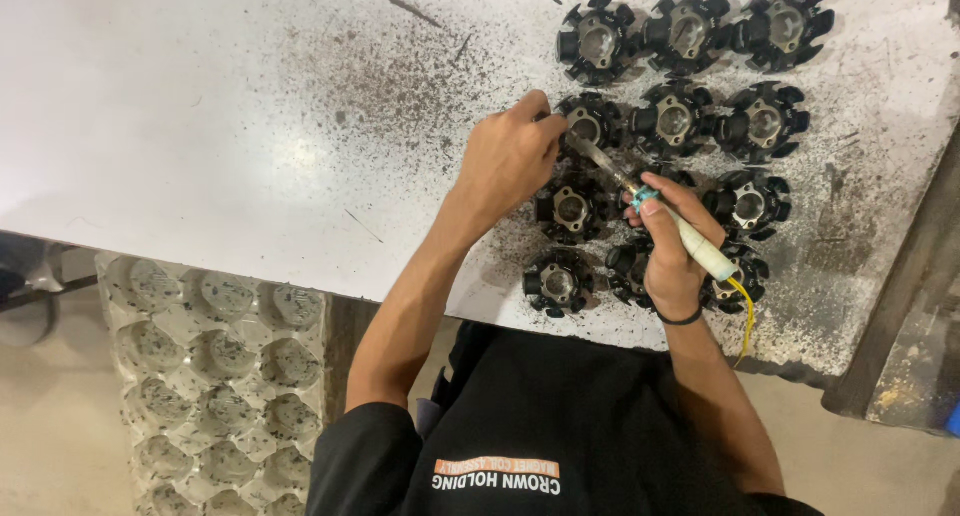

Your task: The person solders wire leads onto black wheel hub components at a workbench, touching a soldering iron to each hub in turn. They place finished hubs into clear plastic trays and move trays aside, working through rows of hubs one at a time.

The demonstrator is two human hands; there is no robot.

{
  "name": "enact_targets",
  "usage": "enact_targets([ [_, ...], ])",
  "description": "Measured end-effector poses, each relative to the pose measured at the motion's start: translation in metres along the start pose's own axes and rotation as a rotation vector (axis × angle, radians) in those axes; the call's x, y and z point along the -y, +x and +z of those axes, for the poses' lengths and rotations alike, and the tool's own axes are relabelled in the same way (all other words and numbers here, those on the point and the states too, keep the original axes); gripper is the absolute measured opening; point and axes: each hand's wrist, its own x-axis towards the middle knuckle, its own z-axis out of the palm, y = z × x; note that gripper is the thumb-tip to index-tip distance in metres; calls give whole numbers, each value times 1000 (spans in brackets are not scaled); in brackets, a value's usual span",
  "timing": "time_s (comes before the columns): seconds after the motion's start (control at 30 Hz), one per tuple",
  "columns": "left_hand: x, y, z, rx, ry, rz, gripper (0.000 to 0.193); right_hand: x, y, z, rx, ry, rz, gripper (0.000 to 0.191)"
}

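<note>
— What are the fingers doing?

— The right hand (672,261) is wrapped round a soldering iron (655,208), thumb laid along the pale handle and the other fingers curled tight beneath it, in a pen-like grip. The metal tip slants up and to the left, ending at a black stator part (590,124) in the middle row. A yellow cord (748,311) hangs from the handle's back end, past the table's near edge.

— And the left?

— The left hand (510,161) rests on the white table (200,126) just beside that same part, fingers bunched and bent together, fingertips pressed at the part's left rim. Whether it pinches something thin there, I cannot tell; the knuckles hide the tips.

— Where do the parts lie?

— In a block of rows on the right half of the table, close together, some touching: three along the far row (690,31), more below, down to the nearest part (558,281), close to the front edge. The right hand covers some of the lower ones.

— Room to move?

— To the left, the table is wide and bare apart from dark specks and filings. To the right, the rows run near the table's edge, where a dark metal frame (900,306) slants. Below the near edge, on the left, stands a pale moulded tray (210,376) with round cups.
</note>
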Motion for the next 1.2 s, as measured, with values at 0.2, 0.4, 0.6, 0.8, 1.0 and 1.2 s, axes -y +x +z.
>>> enact_targets([
  [0.2, -7, 0, -7, 44, -25, -7, 14, 7, 5, -1, 36, 12, 34, 30],
  [0.4, -10, 1, -2, 75, -37, -71, 12, 10, 11, -1, 23, 74, 72, 30],
  [0.6, -1, 2, -2, -17, -209, -79, 14, 8, 6, -2, 25, 8, 52, 31],
  [0.8, -5, 3, 4, -10, -150, -127, 10, 6, 6, -4, 47, -16, 55, 32],
  [1.0, -7, 3, 6, 15, -79, -124, 8, 3, 5, -4, 30, 15, 18, 32],
  [1.2, -10, -6, 15, 12, -8, -45, 6, -1, 5, -5, 22, 9, 8, 31],
])
